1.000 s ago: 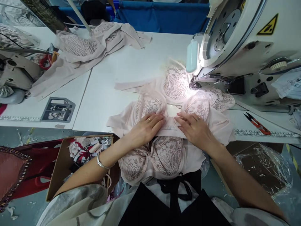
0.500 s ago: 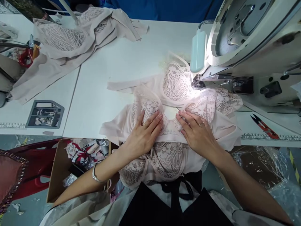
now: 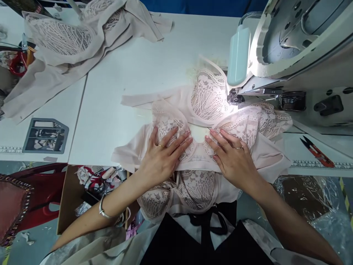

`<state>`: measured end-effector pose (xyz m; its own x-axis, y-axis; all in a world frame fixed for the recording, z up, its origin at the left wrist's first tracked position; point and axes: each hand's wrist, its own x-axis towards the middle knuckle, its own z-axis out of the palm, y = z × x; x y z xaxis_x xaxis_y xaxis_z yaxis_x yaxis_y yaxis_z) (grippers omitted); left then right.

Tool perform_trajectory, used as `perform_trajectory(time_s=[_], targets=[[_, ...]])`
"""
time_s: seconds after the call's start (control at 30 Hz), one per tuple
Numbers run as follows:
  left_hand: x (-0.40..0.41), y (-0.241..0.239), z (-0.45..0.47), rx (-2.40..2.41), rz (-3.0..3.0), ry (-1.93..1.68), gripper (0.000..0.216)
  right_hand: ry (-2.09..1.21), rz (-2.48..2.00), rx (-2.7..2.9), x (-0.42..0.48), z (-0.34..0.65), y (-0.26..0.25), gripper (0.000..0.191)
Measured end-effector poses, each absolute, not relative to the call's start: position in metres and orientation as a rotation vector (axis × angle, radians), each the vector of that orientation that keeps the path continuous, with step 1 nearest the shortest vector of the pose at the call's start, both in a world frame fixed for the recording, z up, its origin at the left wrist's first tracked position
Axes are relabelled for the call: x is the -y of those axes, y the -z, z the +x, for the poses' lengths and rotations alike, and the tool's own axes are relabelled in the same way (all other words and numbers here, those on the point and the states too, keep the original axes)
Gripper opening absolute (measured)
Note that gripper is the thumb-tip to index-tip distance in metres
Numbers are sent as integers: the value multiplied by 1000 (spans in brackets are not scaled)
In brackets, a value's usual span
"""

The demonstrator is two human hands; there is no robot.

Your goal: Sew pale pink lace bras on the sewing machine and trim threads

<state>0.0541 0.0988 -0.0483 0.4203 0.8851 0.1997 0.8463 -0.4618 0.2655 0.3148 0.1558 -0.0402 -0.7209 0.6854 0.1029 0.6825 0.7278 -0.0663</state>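
A pale pink lace bra (image 3: 200, 156) lies on the white table, partly over other lace pieces. My left hand (image 3: 162, 156) rests flat on its left cup, fingers spread. On the right cup's inner edge lies my right hand (image 3: 231, 156), palm down with its fingers stretched out. Just beyond, another lace bra (image 3: 208, 95) reaches under the lit head of the sewing machine (image 3: 235, 97). A further lace bra (image 3: 198, 187) hangs over the table's front edge onto my lap. My palms cover parts of the fabric.
Thread snips (image 3: 317, 152) lie right beside a measuring tape (image 3: 300, 162). At left are a grey parts tray (image 3: 45, 151), more lace bras (image 3: 63, 40) and red-handled scissors (image 3: 18, 64). Below the edge stand a cardboard box (image 3: 64, 202) and a red chair (image 3: 41, 187).
My left hand's fingers have spread wider and the hand has shifted slightly left over the cup. My right hand stays on the bra, its fingers a little more apart. The view has shifted slightly.
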Motion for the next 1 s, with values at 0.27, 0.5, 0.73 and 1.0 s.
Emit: perform_trajectory(time_s=[0.27, 0.5, 0.73, 1.0], targets=[[-99, 50, 51, -1559, 2537, -450, 65, -60, -1115, 2787, -156, 316, 42, 55], [-100, 48, 53, -1578, 2516, -419, 70, -144, -1088, 2725, -157, 317, 44, 63], [-101, 47, 56, -1623, 2546, -382, 70, -290, -982, 2630, -159, 319, 50, 70], [-101, 46, 57, -1672, 2564, -295, 67, -384, -936, 2571, -159, 321, 51, 70]])
